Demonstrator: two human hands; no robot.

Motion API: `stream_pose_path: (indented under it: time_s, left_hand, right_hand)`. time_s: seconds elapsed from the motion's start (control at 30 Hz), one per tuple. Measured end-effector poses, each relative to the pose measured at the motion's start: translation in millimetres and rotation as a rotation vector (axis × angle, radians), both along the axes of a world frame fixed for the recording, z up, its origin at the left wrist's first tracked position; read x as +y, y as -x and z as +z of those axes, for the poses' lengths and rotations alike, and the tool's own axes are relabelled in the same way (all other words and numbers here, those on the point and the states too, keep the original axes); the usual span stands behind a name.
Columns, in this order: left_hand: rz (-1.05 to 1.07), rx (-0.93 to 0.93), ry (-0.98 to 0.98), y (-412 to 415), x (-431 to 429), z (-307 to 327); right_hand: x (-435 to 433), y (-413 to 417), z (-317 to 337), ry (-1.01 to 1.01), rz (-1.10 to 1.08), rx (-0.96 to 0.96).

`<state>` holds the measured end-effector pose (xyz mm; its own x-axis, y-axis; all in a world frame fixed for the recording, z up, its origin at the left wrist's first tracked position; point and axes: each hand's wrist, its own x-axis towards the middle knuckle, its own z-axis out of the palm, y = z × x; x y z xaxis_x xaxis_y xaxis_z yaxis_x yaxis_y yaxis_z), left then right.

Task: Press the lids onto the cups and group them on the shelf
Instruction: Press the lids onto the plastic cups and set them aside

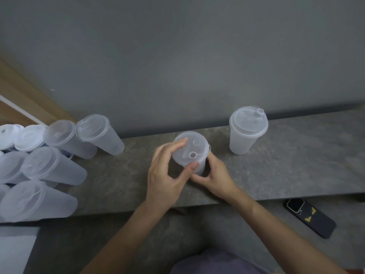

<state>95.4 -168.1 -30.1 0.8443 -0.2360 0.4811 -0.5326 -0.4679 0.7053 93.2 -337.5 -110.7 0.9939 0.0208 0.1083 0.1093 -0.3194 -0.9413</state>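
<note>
The left hand (166, 175) is pinching the lid (190, 148) — fingertips lying on its top at the far-left edge, thumb pressing on its near rim. The lid is sitting on the cup (200, 168), which is standing on the shelf (296, 155), about midway along it. The right hand (216, 175) is gripping the cup's wall from the right, just under the lid, fingers curling round it. A second cup (242, 140), already lidded, is standing well apart to the right, near the wall (177, 56). A group of lidded cups (53, 167) is crowding the left end — touching one another. A phone (309, 217) is lying on the lower surface at the right.
</note>
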Motion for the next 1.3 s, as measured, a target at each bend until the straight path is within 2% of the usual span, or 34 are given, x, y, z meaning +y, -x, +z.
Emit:
stream_pose_path:
  time_s: [0.1,0.17,0.23,0.53,0.73,0.93,1.1,1.2,1.3]
  left_hand:
    - [0.062,0.209,0.063,-2.3,-10.9,0.2]
    - [0.026,0.431,0.224,-2.9,-18.5,-1.9]
    - [0.002,0.521,0.348,-3.7,-23.6,-7.0]
    - [0.005,0.593,0.555,-14.7,-21.7,-17.9]
    - [0.103,0.508,0.522,-2.3,-38.0,-27.0]
    - [0.158,0.683,0.606,-12.1,-39.5,-17.4]
    - [0.149,0.609,0.571,-6.7,-41.8,-26.2]
    - [0.110,0.536,0.543,-8.2,-36.9,-27.7]
    - [0.085,0.557,0.527,-19.8,-34.4,-16.9]
  right_hand:
    - [0.4,0.6,0.9,0.008,0.009,-0.003]
    - [0.7,1.2,1.5,0.012,0.006,-0.009]
    - [1.3,1.7,1.5,0.010,-0.004,-0.014]
    - [0.1,1.5,-2.3,0.044,-0.011,0.044]
    - [4.8,1.0,-0.8,0.011,-0.028,0.043]
    - [-0.4,1.9,-6.5,0.015,-0.040,0.065]
    - [2.6,-2.0,-7.3,-0.036,-0.062,-0.034]
    - [4.3,-1.6,-6.5,-0.057,-0.071,-0.018]
    - [2.1,0.1,-8.4,-0.039,-0.059,0.041]
